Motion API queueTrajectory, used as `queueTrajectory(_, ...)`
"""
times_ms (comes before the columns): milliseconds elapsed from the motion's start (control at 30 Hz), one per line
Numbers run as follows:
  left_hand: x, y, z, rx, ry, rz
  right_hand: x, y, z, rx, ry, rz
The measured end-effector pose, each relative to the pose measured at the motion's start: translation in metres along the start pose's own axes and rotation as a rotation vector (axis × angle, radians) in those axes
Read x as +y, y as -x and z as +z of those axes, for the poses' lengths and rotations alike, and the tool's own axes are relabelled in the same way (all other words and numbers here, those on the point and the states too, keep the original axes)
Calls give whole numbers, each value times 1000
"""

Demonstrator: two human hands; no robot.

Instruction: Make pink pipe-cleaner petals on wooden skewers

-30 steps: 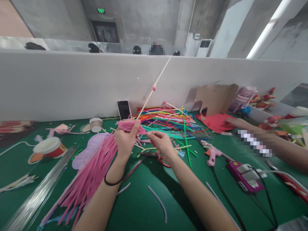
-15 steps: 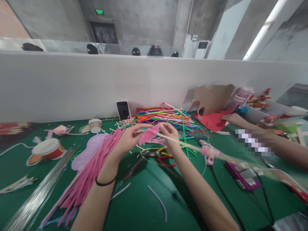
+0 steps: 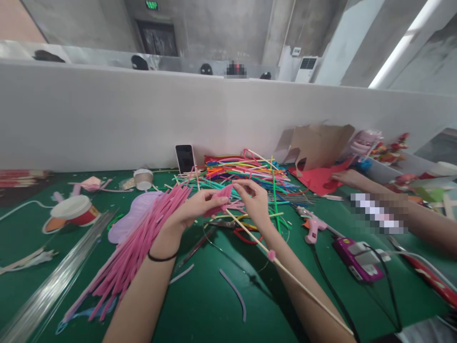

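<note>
Over the middle of the table my left hand pinches a small pink ribbed piece, its thumb lying along the front. My right hand has thumb and index finger closed at the upper right tip of this piece. From its lower end a thin wooden stick slants down to the right across my right forearm, with a small pink lump partway along. Pink fuzzy stems lie in a bundle beside my left forearm. Orange-handled pliers rest just below my hands.
Behind my hands lies a heap of coloured stems, with a phone propped behind. A pink glue gun and purple power strip with cords are at the right. A co-worker's hand touches red sheet material. Left stands a paper cup.
The stick has swung downward, from pointing right to slanting down across my right forearm. The pink piece has turned with it. My left thumb now presses on its front.
</note>
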State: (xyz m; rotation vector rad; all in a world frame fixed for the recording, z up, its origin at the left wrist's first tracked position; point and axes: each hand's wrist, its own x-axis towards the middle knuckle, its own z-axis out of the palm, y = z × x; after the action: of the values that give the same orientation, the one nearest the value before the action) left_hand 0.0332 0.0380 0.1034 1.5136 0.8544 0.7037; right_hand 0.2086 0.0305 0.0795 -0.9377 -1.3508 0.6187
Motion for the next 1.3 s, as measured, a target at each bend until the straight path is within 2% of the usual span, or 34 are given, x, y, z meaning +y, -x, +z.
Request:
queueTrajectory(67,0,1,-6,2,-10,-17,-3,-1,-3,-80,38,-48)
queueTrajectory(167,-1,6,-20,10,-45,-49,-7,-5,-13,-291,142,-183)
queueTrajectory(233,2,11,-29,50,-89,-27,-11,-8,-19,-384,230,-258)
queueTrajectory(300,6,17,-35,101,-163,-5,-18,-9,-24,-352,280,-282)
queueTrajectory(433,19,26,-36,131,-320,-4,-38,-5,-24,-61,239,-199)
queueTrajectory(500,26,28,-30,130,-374,9,-47,-1,-20,-5,242,-127)
queueTrajectory(600,35,30,-18,116,-413,30,-56,5,-13,-65,266,-44)
queueTrajectory(767,43,32,-4,50,-447,88,-55,7,-9,-108,271,0)
queueTrajectory(1067,44,31,-1,62,-540,127,-54,4,-12,-151,159,114)
queueTrajectory(1300,45,31,1,28,-553,122,-60,2,-15,-259,-34,272)
